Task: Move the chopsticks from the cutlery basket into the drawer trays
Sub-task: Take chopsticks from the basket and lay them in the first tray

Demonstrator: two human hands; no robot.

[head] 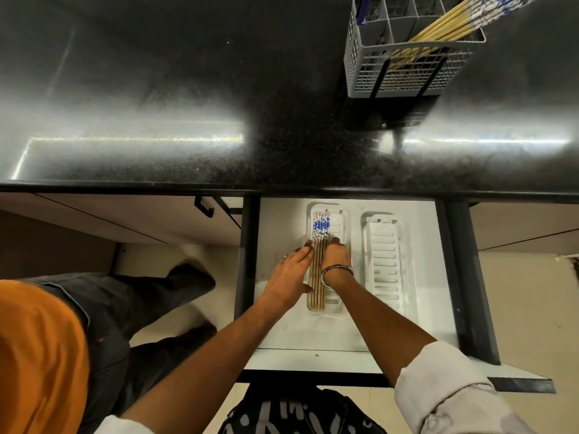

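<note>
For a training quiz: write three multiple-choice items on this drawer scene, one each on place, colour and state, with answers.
1. Where does the cutlery basket stand?
A. on the counter
B. in the drawer
C. on the floor
2. What colour is the pattern on the chopsticks in the left tray?
A. red
B. blue
C. green
3. What does the right tray hold?
A. spoons
B. chopsticks
C. nothing

Answers: 1 A, it sits on the dark countertop; 2 B, blue print marks their far ends; 3 C, only its slotted bottom shows.
</note>
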